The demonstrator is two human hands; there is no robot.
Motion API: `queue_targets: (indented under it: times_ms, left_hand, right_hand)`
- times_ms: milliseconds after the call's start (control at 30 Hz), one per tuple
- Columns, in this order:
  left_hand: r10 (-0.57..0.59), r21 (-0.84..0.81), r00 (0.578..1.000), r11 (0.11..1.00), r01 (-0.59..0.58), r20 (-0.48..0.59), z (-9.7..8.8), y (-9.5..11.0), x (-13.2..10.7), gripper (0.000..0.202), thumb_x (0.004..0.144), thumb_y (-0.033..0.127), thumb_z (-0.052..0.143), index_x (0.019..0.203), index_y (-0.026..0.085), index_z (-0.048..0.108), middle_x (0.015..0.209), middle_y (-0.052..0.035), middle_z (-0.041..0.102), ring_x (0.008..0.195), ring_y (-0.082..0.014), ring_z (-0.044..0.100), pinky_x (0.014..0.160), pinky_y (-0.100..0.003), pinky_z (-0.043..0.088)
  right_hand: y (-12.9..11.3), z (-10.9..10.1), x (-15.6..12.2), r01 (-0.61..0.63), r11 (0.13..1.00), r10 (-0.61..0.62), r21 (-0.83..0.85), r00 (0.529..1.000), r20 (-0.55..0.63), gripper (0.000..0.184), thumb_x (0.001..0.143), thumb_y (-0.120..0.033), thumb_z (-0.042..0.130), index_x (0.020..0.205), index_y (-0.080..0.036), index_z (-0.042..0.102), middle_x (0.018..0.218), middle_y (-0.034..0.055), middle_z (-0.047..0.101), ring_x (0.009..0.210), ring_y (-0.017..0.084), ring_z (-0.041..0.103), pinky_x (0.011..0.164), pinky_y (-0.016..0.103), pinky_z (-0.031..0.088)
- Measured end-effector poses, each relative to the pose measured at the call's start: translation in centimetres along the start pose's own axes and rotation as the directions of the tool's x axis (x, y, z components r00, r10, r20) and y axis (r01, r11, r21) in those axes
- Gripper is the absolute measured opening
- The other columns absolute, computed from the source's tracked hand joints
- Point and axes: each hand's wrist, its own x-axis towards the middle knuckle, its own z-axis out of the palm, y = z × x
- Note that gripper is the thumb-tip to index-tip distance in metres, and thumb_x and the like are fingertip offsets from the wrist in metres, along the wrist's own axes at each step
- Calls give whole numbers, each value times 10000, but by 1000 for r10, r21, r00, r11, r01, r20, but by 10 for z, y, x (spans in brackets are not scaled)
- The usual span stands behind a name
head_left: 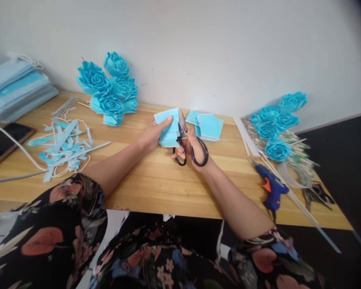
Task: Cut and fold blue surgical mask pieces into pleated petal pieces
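My left hand [154, 130] pinches a folded piece of light blue mask fabric [170, 134], its thumb lying across the upper face. In my right hand [195, 146] is a pair of scissors [200, 156] with black looped handles. The metal blades point away from me, parted around or against the fabric's right edge; I cannot tell how deep they reach into it. Just beyond the scissors, several cut blue fabric pieces [209, 126] lie overlapping on the table.
Blue fabric flowers [108, 88] stand at the back left, more flowers [275, 120] at the right. Trimmed strips and ear loops [66, 144], a phone [9, 142] and stacked masks [18, 88] lie left. A blue glue gun [272, 186], a tape roll [295, 174] and small scissors [317, 194] lie right.
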Motion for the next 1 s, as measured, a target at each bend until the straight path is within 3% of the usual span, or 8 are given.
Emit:
queue_targets:
  times_ms: [167,500,700,1000]
  left_hand:
    - [-13,1,999,1000,13,42,3,4,-3,474,686,530,818,897,137,656,781,-60,739,664,-180,690,647,-288,562]
    - [7,-12,1000,1000,-7,11,1,4,-1,416,731,524,782,860,150,653,773,-63,741,712,-206,711,706,-318,571]
    - [-21,18,999,1000,20,40,4,5,-5,448,705,536,799,857,138,662,766,-72,739,631,-199,687,641,-324,564]
    - [11,-31,999,999,-9,46,2,4,-1,449,742,561,762,924,159,682,830,-67,758,798,-227,730,781,-335,579]
  right_hand:
    - [0,0,0,9,1000,-10,-23,999,-31,804,805,-773,540,1379,-219,445,543,-102,531,397,69,430,533,257,545]
    - [-2,1,0,-17,999,17,-42,1000,10,840,805,-783,526,1427,-231,414,559,-98,529,397,73,415,524,264,540]
    - [-2,3,0,7,1000,-9,-29,999,-53,831,797,-779,542,1406,-225,426,551,-97,531,390,76,421,498,255,525]
    - [-1,2,0,-26,999,26,-39,1000,-6,844,788,-788,544,1407,-226,428,548,-97,525,394,82,430,501,261,528]
